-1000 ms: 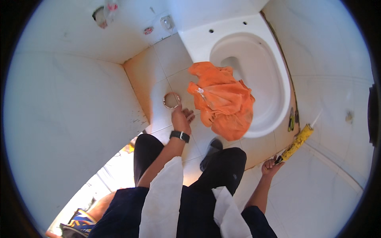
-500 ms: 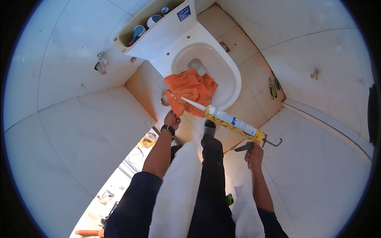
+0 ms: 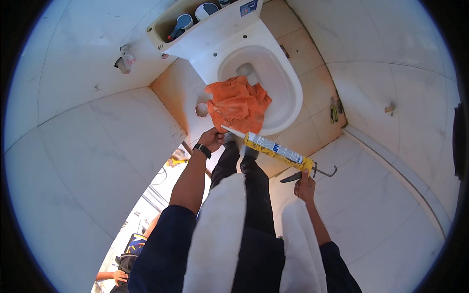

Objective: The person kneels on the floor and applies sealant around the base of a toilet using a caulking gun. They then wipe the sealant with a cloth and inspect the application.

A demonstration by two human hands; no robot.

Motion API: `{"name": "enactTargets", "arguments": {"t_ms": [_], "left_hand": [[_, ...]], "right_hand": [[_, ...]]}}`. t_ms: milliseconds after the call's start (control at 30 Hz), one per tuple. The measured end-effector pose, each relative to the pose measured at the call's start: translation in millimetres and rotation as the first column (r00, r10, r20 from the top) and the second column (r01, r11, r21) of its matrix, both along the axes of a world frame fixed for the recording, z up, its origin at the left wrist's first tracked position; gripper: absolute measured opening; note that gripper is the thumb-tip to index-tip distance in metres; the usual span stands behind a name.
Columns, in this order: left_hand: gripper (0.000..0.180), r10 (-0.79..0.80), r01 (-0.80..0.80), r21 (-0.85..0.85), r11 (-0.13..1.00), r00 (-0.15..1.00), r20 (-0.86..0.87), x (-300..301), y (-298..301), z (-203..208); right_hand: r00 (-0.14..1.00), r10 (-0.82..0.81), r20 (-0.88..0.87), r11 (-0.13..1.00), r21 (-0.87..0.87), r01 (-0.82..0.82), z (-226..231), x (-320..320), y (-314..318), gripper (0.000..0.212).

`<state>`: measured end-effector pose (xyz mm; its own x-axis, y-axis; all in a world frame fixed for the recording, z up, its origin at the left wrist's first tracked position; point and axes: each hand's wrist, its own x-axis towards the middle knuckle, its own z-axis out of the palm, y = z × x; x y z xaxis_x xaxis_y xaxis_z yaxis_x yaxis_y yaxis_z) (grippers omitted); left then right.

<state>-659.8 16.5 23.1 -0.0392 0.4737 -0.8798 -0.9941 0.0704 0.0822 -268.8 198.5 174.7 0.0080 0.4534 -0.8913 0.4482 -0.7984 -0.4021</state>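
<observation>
My right hand (image 3: 305, 188) grips the handle end of a yellow caulking gun (image 3: 279, 150), with a white-and-blue labelled cartridge in it. Its pale nozzle (image 3: 233, 131) points left, the tip close above my left hand (image 3: 212, 140). The fingers of that hand are curled at the lower edge of an orange cloth (image 3: 239, 103). Whether they pinch the cloth or something small cannot be made out. Crumpled, the cloth hangs over the left front rim of a white toilet bowl (image 3: 291, 93).
The lidless tank (image 3: 159, 41) holds a white-and-blue can (image 3: 205, 11) and a blue-handled tool (image 3: 180, 27). Pliers (image 3: 333, 110) lie by the right wall. A round floor hole (image 3: 201, 110) is left of the bowl. Through the doorway, another person's hand (image 3: 118, 277) shows at lower left.
The caulking gun has shifted left and slightly down in view, its nozzle tip now nearer my left hand. The view has tilted a little. More of the other person shows.
</observation>
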Motion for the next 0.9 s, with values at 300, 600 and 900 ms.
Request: {"name": "enactTargets", "arguments": {"t_ms": [300,600,900], "left_hand": [[0.022,0.052,-0.049,0.211,0.976,0.999,-0.011,-13,-3,-12],[0.015,-0.352,0.38,0.069,0.923,0.902,-0.251,-54,-3,-7],[0.018,-0.247,0.299,0.105,0.948,0.905,-0.347,35,-70,22]], "right_hand": [[0.992,-0.005,0.124,0.997,0.073,-0.004,25,-40,-3,0.052],[0.95,0.099,0.297,0.977,0.153,-0.15,103,-109,16,0.053],[0.887,0.39,0.246,0.845,0.288,-0.451,128,-41,20,0.052]]}}
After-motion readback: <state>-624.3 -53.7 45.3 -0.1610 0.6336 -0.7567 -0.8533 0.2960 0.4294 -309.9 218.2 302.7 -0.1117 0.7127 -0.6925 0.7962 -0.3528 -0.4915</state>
